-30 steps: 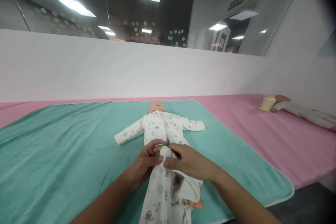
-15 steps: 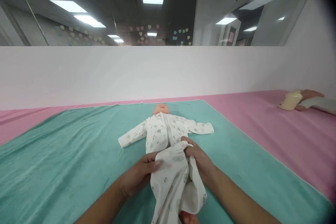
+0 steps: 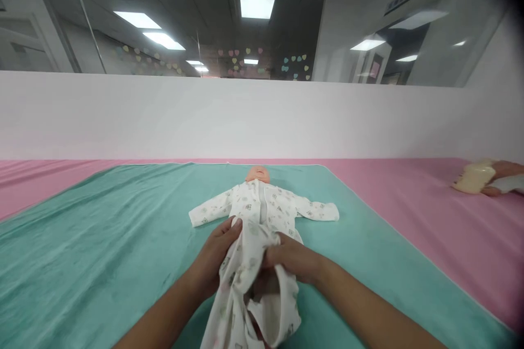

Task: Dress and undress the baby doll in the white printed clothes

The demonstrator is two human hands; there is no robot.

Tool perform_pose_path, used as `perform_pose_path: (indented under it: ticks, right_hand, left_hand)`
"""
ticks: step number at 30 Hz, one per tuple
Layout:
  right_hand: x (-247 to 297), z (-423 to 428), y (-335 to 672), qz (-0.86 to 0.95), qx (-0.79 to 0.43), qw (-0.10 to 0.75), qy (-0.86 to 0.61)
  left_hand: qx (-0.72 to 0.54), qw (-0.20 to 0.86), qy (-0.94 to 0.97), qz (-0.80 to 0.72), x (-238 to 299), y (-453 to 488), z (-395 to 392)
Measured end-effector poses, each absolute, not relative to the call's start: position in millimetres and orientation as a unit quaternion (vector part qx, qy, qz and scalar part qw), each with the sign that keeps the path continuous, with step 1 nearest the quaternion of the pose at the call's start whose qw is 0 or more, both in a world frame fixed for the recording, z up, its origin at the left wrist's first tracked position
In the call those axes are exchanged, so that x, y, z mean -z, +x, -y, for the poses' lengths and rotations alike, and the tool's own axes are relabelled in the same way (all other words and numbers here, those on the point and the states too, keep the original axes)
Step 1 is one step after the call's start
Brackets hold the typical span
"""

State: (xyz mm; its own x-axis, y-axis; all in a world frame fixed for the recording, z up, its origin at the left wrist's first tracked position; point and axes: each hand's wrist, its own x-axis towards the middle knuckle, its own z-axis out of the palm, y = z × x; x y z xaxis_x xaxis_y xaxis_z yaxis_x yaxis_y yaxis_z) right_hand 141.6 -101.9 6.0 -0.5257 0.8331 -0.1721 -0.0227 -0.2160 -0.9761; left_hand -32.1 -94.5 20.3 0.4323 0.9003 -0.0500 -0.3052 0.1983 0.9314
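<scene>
A baby doll (image 3: 257,174) lies on its back on a teal blanket (image 3: 135,240), its head toward the wall. It wears a white printed top (image 3: 282,204) with a pale strip down the front, sleeves spread to both sides. Over its lower body I hold up white printed baby pants (image 3: 235,283), bunched, with an opening facing me. My left hand (image 3: 215,253) pinches their left edge between thumb and fingers. My right hand (image 3: 289,256) grips the upper right edge, its fingertips partly hidden in the folds. The doll's legs are mostly covered by the cloth.
A pink sheet (image 3: 409,202) shows around the blanket. At the far right, another doll's limbs (image 3: 505,169) and a cream-coloured piece (image 3: 472,177) lie on it. A white low wall (image 3: 229,117) with a window above stands behind.
Both hands have shifted left with the cloth, and its opening now gapes wider toward me. My right hand has moved in nearer my left. The camera view has tilted slightly.
</scene>
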Motion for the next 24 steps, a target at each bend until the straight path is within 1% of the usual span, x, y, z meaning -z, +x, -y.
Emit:
perform_pose_path:
  ticks: [2,3,5,7,9,12,13,15,17,18,19,20,22,24]
  right_hand:
    - [8,98,141,0.419,-0.755,0.403,-0.304]
    - [13,96,142,0.362,-0.781,0.425,-0.279]
    - [18,96,142,0.293,-0.808,0.436,-0.268]
    - [16,98,141,0.278,-0.806,0.434,-0.292]
    - [11,103,137,0.300,-0.790,0.431,-0.315]
    - [4,110,131,0.390,-0.751,0.438,-0.303]
    - [2,113,130,0.434,-0.737,0.421,-0.302]
    - [-1,117,129,0.522,-0.713,0.342,-0.321]
    - [-1,120,130,0.564,-0.702,0.263,-0.346]
    - [0,121,131,0.561,-0.704,0.256,-0.352]
    - [2,122,132,0.543,-0.711,0.275,-0.352]
    - [4,122,132,0.513,-0.719,0.313,-0.350]
    - [8,121,132,0.445,-0.728,0.396,-0.340]
    - [11,120,130,0.400,-0.731,0.446,-0.328]
  left_hand:
    - [-0.377,0.713,0.497,-0.319,-20,-45,89]
    - [-0.340,0.718,0.523,-0.308,-20,-50,85]
    - [-0.251,0.728,0.583,-0.259,-19,-59,80]
    - [-0.187,0.734,0.620,-0.205,-18,-63,78]
    - [-0.194,0.742,0.616,-0.180,-17,-62,78]
    - [-0.292,0.752,0.561,-0.188,-10,-58,80]
    - [-0.326,0.754,0.537,-0.193,-6,-57,79]
    - [-0.373,0.754,0.501,-0.205,1,-55,78]
    - [-0.388,0.749,0.490,-0.219,4,-55,75]
    - [-0.384,0.743,0.499,-0.226,4,-56,74]
    - [-0.368,0.733,0.523,-0.232,2,-57,74]
    - [-0.340,0.722,0.556,-0.233,-1,-58,74]
    - [-0.253,0.696,0.634,-0.222,-9,-61,74]
    - [-0.159,0.672,0.691,-0.213,-16,-63,76]
